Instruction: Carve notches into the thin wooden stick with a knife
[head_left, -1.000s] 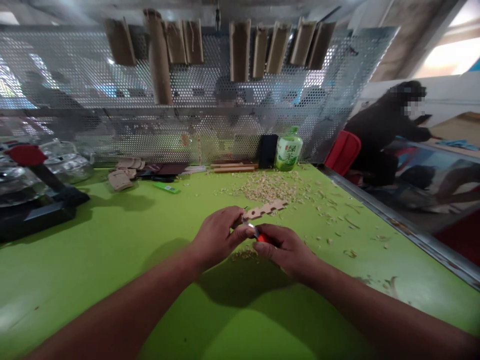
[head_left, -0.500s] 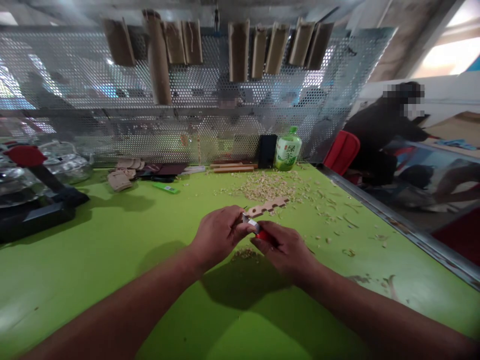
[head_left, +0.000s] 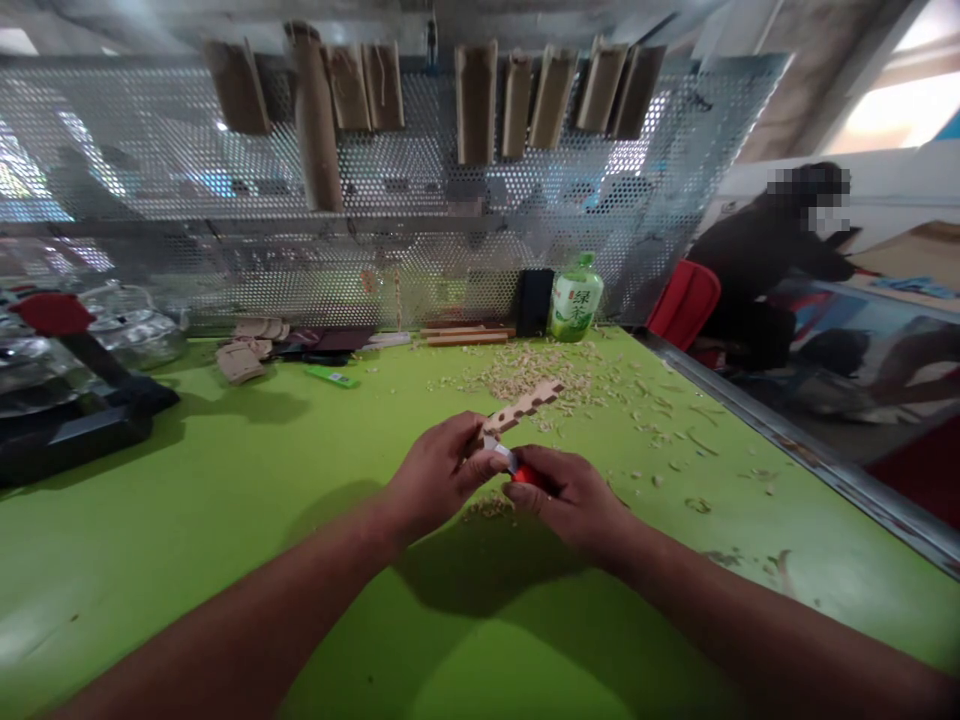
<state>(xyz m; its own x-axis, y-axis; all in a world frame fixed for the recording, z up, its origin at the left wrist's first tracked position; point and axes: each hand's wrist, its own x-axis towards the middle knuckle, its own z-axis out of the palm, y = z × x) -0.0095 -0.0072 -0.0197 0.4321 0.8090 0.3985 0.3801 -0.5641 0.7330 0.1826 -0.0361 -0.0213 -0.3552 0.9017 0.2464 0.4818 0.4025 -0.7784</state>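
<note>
The left hand (head_left: 439,470) is closed around the near end of a notched wooden strip (head_left: 525,403), pinching it between thumb and fingers. The strip's free end slants up and away from the hands, to the right. The right hand (head_left: 574,495), touching the left, grips a red-handled knife (head_left: 517,468) with its blade laid against the strip where the two thumbs meet. A small heap of shavings (head_left: 487,508) lies on the green table (head_left: 225,480) just under the hands, and more are scattered beyond them. A green bottle (head_left: 577,300) stands farther off, against the perforated panel (head_left: 225,200). Another person (head_left: 765,260) sits well to the right.
</note>
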